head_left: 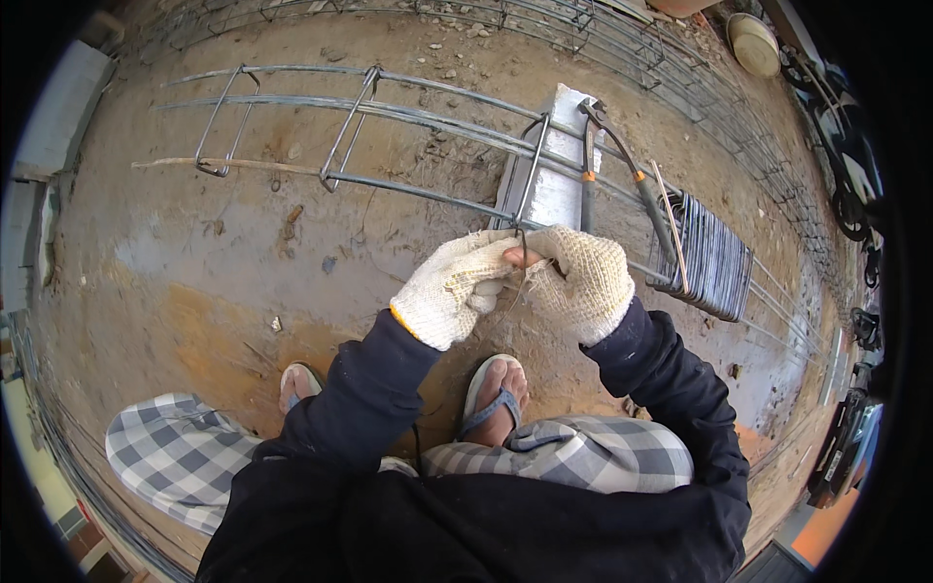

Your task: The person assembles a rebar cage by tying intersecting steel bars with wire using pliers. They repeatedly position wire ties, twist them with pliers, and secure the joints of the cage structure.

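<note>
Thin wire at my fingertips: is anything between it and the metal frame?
Nothing visible. The thin wire runs up between the left hand and right hand toward the metal frame; the pliers lie farther right.

We see brown, bare ground (224, 262), with wet, shiny grey parts and an orange patch (204, 325) on our left. On it we see little stones (476, 31) up at the far side, and small bits of mess here and there. A long white block (559, 202) sits on the ground, and the bars of a metal frame (292, 101) rest across it. Our sandals (473, 396) stand on the ground too. A pale tub (754, 45) is far off on our right.
</note>
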Demonstrator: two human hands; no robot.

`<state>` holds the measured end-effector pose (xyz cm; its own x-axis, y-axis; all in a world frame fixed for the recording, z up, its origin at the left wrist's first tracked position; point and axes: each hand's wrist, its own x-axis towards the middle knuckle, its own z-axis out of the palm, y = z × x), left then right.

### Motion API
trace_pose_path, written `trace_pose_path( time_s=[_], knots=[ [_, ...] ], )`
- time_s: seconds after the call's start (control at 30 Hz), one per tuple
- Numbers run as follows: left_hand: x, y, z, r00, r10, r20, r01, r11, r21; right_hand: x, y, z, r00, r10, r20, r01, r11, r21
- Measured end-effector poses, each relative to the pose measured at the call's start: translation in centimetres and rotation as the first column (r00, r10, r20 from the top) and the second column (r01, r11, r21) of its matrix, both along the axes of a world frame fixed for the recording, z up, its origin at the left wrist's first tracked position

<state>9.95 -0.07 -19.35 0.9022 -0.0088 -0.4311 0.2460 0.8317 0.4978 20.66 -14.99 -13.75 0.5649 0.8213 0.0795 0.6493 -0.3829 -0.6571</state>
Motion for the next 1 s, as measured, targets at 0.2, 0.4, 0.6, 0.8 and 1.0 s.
trace_pose_path(
  time_s=[0.2,0.4,0.6,0.8,1.0],
  knots=[
    [-0.4,0.4,-0.8,1.0,-0.025,-0.012,0.025,1.0,0.0,2.6,0.4,0.9,0.899,0.273,0.343,-0.349,0.919,0.184],
    [0.1,1.4,0.6,0.992,-0.088,0.094,0.104,0.977,-0.184,6.9,1.3,1.8,0.77,0.633,-0.084,-0.605,0.765,0.222],
    [0.2,1.2,1.9,0.989,-0.135,-0.052,0.128,0.984,-0.125,8.8,2.9,3.0,0.689,0.67,-0.276,-0.637,0.741,0.21],
    [0.3,-0.7,0.0,0.983,0.026,-0.183,-0.1,0.908,-0.408,7.4,2.2,1.5,0.673,0.714,-0.192,-0.665,0.698,0.267],
    [0.2,-0.6,-2.7,0.999,-0.03,0.032,0.044,0.786,-0.617,7.1,1.2,1.3,0.685,0.723,-0.091,-0.685,0.681,0.258]
  ],
)
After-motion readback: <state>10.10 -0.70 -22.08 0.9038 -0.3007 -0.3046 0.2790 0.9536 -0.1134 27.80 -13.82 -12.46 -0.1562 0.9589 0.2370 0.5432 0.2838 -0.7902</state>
